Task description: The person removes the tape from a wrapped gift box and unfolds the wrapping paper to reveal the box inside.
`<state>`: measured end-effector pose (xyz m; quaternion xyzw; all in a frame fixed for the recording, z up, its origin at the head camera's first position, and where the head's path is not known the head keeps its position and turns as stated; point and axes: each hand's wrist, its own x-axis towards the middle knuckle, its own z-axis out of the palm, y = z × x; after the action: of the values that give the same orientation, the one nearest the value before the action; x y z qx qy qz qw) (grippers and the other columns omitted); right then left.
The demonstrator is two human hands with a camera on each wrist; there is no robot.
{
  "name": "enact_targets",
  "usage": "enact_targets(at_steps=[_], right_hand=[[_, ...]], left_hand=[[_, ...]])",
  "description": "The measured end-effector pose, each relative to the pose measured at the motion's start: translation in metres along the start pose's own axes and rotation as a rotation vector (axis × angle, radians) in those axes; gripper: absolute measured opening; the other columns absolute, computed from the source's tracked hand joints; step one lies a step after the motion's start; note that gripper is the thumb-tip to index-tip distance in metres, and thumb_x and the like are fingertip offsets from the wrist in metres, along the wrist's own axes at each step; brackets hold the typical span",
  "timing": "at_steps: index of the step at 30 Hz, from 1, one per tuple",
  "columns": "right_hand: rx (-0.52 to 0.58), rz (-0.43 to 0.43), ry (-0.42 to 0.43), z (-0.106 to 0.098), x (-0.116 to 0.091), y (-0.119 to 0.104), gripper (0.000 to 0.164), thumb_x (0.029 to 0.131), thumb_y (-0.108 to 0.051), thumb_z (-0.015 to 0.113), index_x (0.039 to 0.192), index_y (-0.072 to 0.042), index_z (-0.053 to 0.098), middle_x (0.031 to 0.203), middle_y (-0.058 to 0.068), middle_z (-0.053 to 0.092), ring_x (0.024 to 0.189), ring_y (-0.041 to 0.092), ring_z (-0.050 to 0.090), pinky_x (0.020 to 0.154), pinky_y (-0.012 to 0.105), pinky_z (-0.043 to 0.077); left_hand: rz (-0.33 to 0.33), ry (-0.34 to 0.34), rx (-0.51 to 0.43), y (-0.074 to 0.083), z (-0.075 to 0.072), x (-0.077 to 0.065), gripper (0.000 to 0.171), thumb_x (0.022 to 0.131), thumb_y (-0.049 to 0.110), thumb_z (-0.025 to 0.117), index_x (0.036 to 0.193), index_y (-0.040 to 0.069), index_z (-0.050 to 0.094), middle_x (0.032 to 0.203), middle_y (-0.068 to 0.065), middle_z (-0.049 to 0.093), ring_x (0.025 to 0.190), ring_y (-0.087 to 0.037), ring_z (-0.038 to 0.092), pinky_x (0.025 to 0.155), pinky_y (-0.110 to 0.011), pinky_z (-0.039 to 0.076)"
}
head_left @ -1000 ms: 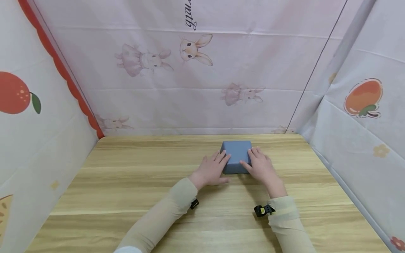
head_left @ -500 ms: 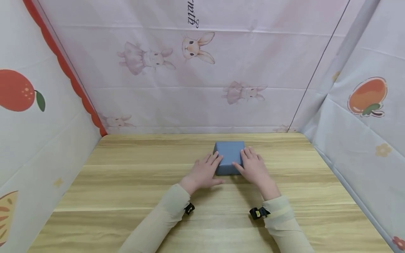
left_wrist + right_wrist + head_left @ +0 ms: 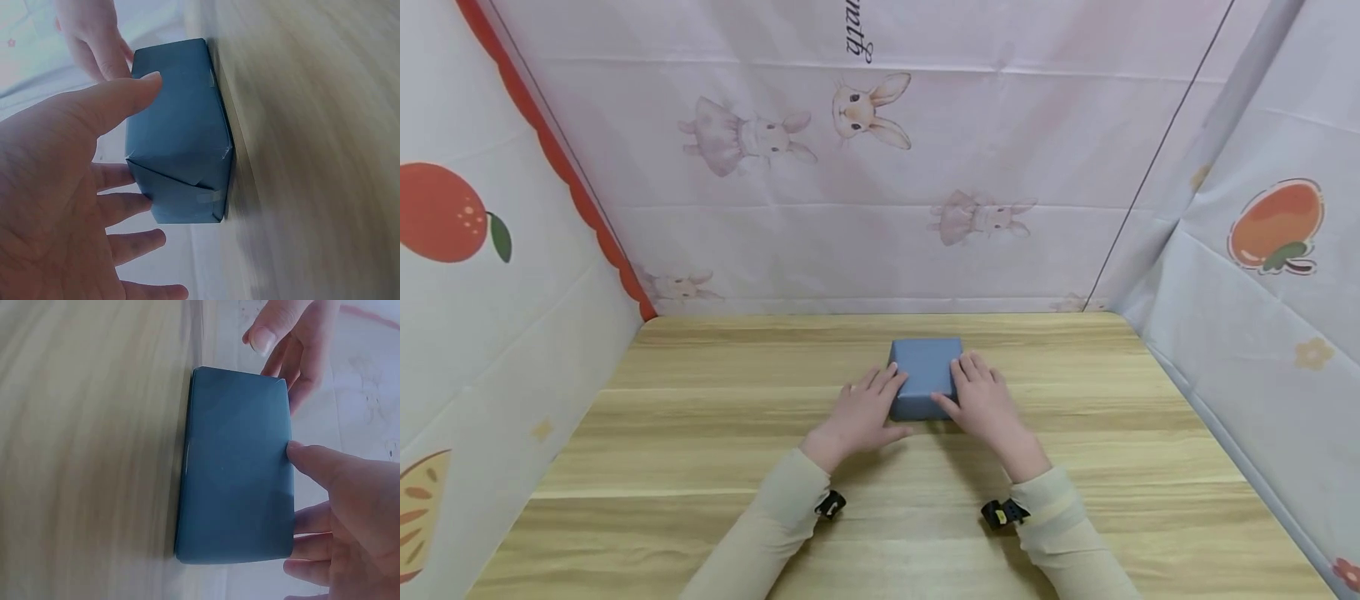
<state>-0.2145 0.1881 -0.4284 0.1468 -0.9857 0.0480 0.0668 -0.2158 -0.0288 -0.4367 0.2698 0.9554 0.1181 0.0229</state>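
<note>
The left hand (image 3: 859, 415) and right hand (image 3: 987, 407) touch the box (image 3: 927, 367), both loose and unclenched. The far wall (image 3: 850, 250) shows sideways letters (image 3: 854, 33), "mth".

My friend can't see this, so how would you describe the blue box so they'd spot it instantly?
Find the wood-grain table below the rabbit-print backdrop. Toward its far edge, the left hand and right hand flank a blue box. Unlike the hands and beige sleeves near it, it is solid blue and flat-sided.
</note>
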Motion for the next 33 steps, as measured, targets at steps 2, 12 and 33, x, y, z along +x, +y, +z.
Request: enact_targets(at_steps=[2,12,33], right_hand=[[0.003,-0.012,0.0,0.0,0.0,-0.003,0.075,0.096,-0.052,0.052,0.143,0.005,0.043,0.151,0.025,0.04,0.143,0.04,0.033,0.111,0.059,0.033],[0.025,-0.059,0.006,-0.002,-0.003,-0.017,0.071,0.095,-0.049,0.057,0.143,0.003,0.045,0.148,0.023,0.044,0.141,0.041,0.037,0.111,0.057,0.035],[0.18,-0.077,0.014,-0.006,-0.006,-0.016,0.067,0.093,-0.045,0.063,0.145,-0.006,0.046,0.147,0.021,0.046,0.139,0.042,0.04,0.106,0.061,0.038]], left_hand=[[-0.004,0.008,-0.01,-0.003,-0.001,-0.003,0.086,0.089,0.055,0.063,0.155,0.015,0.026,0.162,-0.011,0.023,0.147,-0.039,0.027,0.105,-0.069,0.034],[-0.044,0.04,-0.044,-0.011,-0.006,-0.017,0.08,0.089,0.051,0.065,0.153,0.014,0.032,0.16,-0.012,0.028,0.145,-0.04,0.031,0.106,-0.068,0.032],[-0.073,0.133,-0.084,-0.02,-0.014,-0.029,0.065,0.093,0.046,0.062,0.146,0.014,0.043,0.15,-0.013,0.046,0.137,-0.036,0.044,0.105,-0.064,0.037]])
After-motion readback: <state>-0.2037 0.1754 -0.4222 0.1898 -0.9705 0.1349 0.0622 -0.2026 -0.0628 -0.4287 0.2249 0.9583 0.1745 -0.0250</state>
